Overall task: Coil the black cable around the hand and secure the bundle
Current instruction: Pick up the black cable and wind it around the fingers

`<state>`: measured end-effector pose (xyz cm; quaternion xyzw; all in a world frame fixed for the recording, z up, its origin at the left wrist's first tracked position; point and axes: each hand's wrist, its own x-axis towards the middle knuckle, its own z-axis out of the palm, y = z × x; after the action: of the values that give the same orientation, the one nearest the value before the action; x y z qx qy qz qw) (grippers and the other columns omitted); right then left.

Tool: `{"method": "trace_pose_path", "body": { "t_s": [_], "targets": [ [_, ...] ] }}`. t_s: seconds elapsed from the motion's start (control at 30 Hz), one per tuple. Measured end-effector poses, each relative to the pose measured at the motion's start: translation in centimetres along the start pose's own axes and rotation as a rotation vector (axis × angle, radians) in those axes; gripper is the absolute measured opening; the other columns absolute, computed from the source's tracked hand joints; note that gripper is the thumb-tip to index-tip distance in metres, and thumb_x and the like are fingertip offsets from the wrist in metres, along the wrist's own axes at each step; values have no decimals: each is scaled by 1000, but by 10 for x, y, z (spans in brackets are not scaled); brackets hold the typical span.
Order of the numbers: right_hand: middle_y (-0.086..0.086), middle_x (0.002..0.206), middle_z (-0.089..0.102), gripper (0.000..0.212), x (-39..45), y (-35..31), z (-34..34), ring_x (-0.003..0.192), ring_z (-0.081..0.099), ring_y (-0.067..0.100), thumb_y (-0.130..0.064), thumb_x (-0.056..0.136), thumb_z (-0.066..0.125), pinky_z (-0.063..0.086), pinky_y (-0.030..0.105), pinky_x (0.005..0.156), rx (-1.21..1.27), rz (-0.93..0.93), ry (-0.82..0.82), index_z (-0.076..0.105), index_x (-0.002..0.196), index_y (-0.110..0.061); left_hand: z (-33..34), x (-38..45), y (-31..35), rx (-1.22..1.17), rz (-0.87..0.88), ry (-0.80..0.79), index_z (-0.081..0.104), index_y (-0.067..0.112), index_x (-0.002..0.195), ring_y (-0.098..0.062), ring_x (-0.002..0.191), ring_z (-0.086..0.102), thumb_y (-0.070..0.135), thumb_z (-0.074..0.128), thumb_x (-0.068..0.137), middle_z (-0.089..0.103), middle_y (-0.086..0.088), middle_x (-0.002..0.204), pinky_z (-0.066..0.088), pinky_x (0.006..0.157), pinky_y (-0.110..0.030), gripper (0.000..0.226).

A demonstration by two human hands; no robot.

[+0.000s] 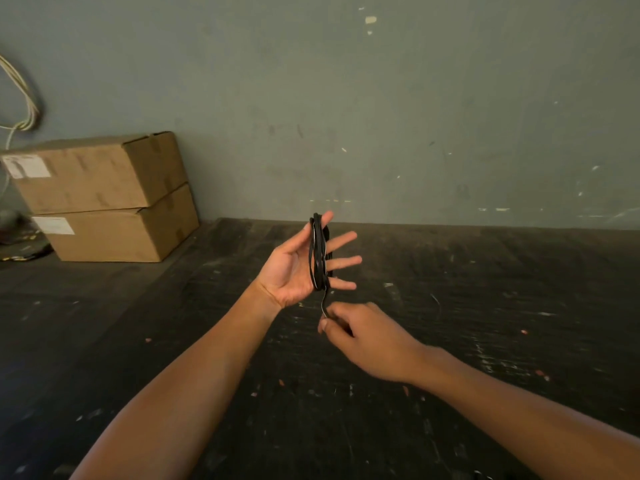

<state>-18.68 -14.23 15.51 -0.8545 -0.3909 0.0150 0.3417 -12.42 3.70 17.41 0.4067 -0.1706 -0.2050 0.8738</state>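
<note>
The black cable [319,258] is wound in several loops around the straight fingers of my left hand [294,268], which is held palm up above the dark table with fingers spread. A short tail of the cable hangs from the bottom of the coil down to my right hand [360,337]. Just below the coil, my right hand pinches that tail between thumb and fingers, its back facing the camera.
Two stacked cardboard boxes [104,195] stand at the back left against the grey-green wall [381,98]. Pale wires [24,98] hang on the wall at the far left. The dark, scuffed table [485,306] stretches under both arms.
</note>
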Motion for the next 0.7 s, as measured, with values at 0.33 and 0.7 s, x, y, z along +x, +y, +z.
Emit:
{"method": "trace_pose_path", "body": {
  "t_s": [0.33,0.7],
  "targets": [
    [-13,76,64,16,26,-27,-90,59,55,3,-35,97,51,47,27,59,-396,-62,90,65,102,-29,-5,-5,-19,199,-164,129,64,22,126,-39,127,53,40,48,94,59,-11,136,42,93,-68,40],
    [-9,89,68,13,41,4,-130,85,63,10,-21,95,58,48,30,76,-244,-151,30,69,100,-18,17,-16,-20,194,-340,-120,47,25,144,-47,142,30,35,59,93,33,-17,158,32,100,-70,54]
  ]
}}
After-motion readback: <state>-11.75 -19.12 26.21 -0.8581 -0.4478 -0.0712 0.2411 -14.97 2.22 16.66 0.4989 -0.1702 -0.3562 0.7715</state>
